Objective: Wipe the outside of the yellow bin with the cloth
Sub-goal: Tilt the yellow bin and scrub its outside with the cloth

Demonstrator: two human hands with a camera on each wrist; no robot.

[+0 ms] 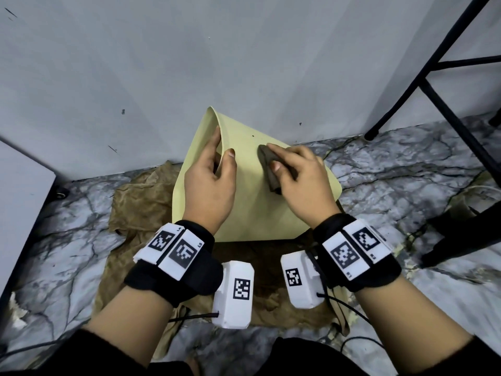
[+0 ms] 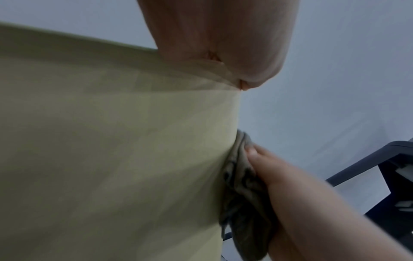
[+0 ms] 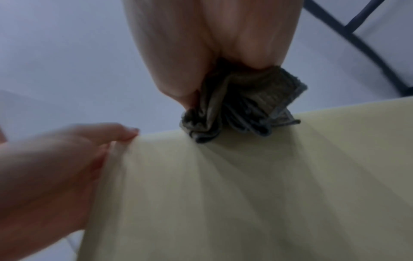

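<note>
The pale yellow bin (image 1: 252, 204) lies tipped on the floor with its open mouth to the left. My left hand (image 1: 218, 158) grips its rim, fingers inside and thumb on the outer wall. My right hand (image 1: 280, 160) holds a bunched grey-brown cloth (image 1: 271, 172) and presses it on the bin's upper outer side. In the left wrist view the cloth (image 2: 241, 194) sits flat against the bin (image 2: 111, 141) under my right hand (image 2: 301, 203). The right wrist view shows the cloth (image 3: 241, 109) pinched on the bin (image 3: 245, 194), with my left hand (image 3: 55, 159) at the edge.
A crumpled brown sheet (image 1: 141, 204) lies under the bin on the marbled floor (image 1: 67, 253). The white wall (image 1: 244, 63) stands just behind. Black stand legs (image 1: 433, 104) rise at the right, with a cable and dark base near them. A white cabinet (image 1: 21, 199) is at the left.
</note>
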